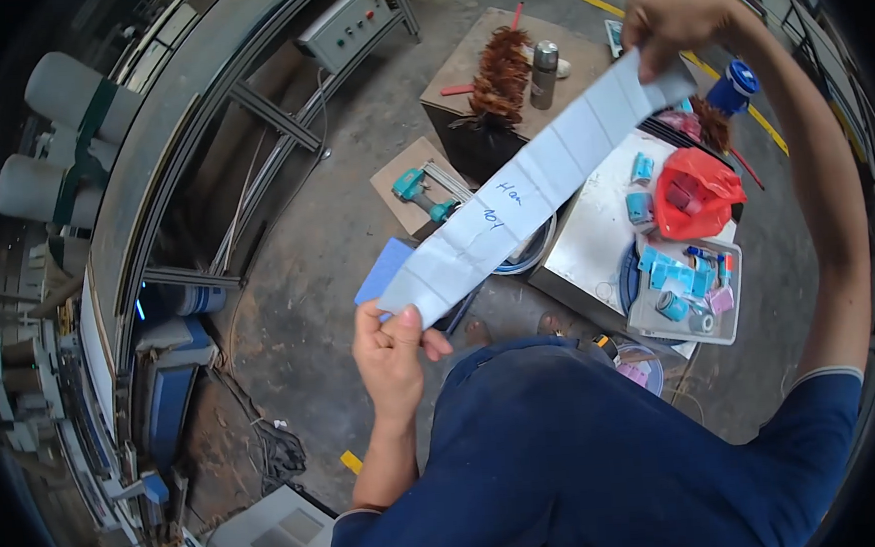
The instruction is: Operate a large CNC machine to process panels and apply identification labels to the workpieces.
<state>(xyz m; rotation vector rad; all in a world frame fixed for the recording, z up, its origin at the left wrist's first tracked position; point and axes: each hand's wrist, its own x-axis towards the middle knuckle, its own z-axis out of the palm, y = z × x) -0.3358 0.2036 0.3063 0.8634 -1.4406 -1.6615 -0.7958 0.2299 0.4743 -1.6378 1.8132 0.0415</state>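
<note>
A long white strip of paper point(542, 172), creased crosswise at even steps and marked with handwriting, stretches diagonally in front of me. My left hand point(391, 357) pinches its lower left end between thumb and fingers. At the upper right, my right hand point(678, 26) is closed on the other end, with the arm reaching far forward. Between them the strip hangs nearly taut. A flat blue piece point(383, 270) shows behind the lower end, close to my left fingertips; I cannot tell whether that hand holds it too.
Beyond the strip, a brown feather duster point(501, 79) and a steel flask point(544, 74) occupy a box top. A teal nail gun point(423, 194) lies on a board. To the right are a red plastic bag point(695, 190) and a white tray point(731, 328) of small items. Machinery point(173, 119) lines the left.
</note>
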